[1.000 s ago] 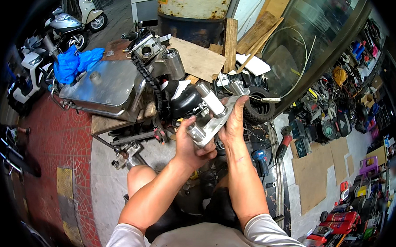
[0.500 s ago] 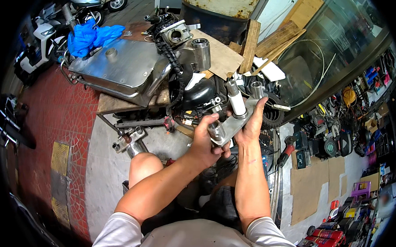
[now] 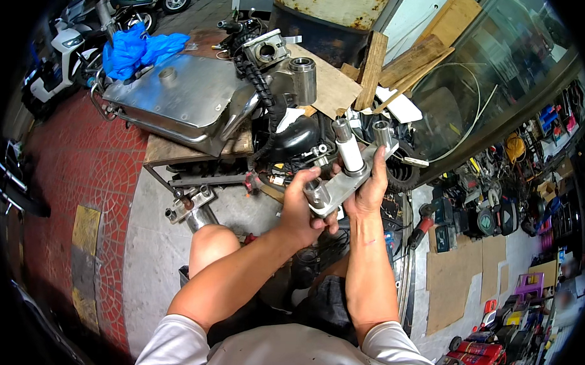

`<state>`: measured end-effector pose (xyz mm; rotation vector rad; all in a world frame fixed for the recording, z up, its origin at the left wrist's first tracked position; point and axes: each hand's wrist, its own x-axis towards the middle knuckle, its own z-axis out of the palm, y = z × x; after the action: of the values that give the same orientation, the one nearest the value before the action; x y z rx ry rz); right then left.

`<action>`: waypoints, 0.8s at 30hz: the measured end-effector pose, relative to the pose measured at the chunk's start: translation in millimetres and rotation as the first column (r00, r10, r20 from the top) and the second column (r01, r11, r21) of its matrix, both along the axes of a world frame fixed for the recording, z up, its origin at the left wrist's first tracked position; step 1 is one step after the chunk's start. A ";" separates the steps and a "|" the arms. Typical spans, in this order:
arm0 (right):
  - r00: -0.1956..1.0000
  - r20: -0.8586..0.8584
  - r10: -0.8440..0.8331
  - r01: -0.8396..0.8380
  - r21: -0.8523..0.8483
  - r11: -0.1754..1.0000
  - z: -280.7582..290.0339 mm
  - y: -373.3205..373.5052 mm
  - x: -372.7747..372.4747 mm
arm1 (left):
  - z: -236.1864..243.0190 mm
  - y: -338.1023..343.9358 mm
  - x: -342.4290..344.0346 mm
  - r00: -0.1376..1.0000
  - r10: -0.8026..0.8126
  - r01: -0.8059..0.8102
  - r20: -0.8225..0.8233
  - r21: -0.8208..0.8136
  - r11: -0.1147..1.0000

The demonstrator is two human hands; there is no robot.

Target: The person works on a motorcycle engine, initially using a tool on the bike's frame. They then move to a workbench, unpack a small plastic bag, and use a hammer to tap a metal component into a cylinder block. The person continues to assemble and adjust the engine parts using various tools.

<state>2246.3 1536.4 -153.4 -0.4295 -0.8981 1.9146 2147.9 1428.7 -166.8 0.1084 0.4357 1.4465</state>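
Both left hand (image 3: 298, 210) and right hand (image 3: 369, 195) grip a metal plate (image 3: 337, 188) with curled fingers, midair beyond the knee (image 3: 214, 243), its white-sleeved post (image 3: 350, 154) apparently seated, the plate not yet joined elsewhere.

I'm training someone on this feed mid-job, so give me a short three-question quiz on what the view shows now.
1. True or false: the left hand and the right hand both hold the metal fork yoke.

2. Which colour is the sleeve around the yoke's middle stem?
A) black
B) white
C) red

3. Fill in: the red-tiled paving lies to the person's ____.

Key: 1 true; 2 B, white; 3 left.
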 end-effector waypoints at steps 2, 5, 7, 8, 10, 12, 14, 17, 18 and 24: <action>0.999 0.021 -0.027 0.027 0.020 0.999 -3.9 3.2 1.4 | 3.7 -0.2 -2.3 1.000 0.007 -0.007 -0.010 -0.012 1.000; 0.999 0.018 -0.032 0.031 0.050 0.998 -3.9 3.4 0.3 | 2.9 0.1 -5.3 0.999 0.007 -0.007 -0.050 -0.011 1.000; 1.000 0.005 -0.027 0.027 0.027 0.999 -3.2 3.0 1.1 | 3.2 0.0 -3.9 0.997 0.017 -0.017 -0.081 0.002 1.000; 0.999 0.010 -0.036 0.036 0.008 0.999 -3.6 4.0 2.2 | 3.4 0.1 -3.1 0.995 0.018 -0.017 -0.101 0.011 1.000; 0.999 -0.035 -0.016 0.014 -0.039 0.999 -1.9 3.4 2.7 | 5.4 1.2 -1.5 0.990 0.021 -0.016 -0.140 0.034 0.999; 0.995 -0.095 0.043 -0.048 -0.046 0.998 -2.3 8.0 4.8 | 10.6 -0.9 2.6 0.992 -0.025 0.032 -0.128 0.061 0.998; 0.988 -0.147 0.057 -0.068 -0.069 0.995 -0.7 9.9 8.4 | 12.8 -3.2 5.2 0.993 -0.091 0.098 -0.078 0.093 0.991; 0.971 -0.217 0.097 -0.120 -0.093 0.988 4.1 9.2 12.3 | 2.8 -0.3 10.6 0.980 -0.135 0.166 -0.146 0.226 0.960; 0.964 -0.241 0.115 -0.140 -0.092 0.986 5.3 10.3 13.2 | 0.6 -1.2 12.2 0.977 -0.129 0.166 -0.168 0.232 0.958; 0.940 -0.296 0.167 -0.190 -0.051 0.980 6.7 15.0 17.9 | 4.2 -6.9 21.5 0.966 -0.121 0.186 -0.227 0.293 0.938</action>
<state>2264.2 1551.4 -146.7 -0.1073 -0.6872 2.1170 2169.4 1421.8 -162.6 0.5411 0.3541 1.3435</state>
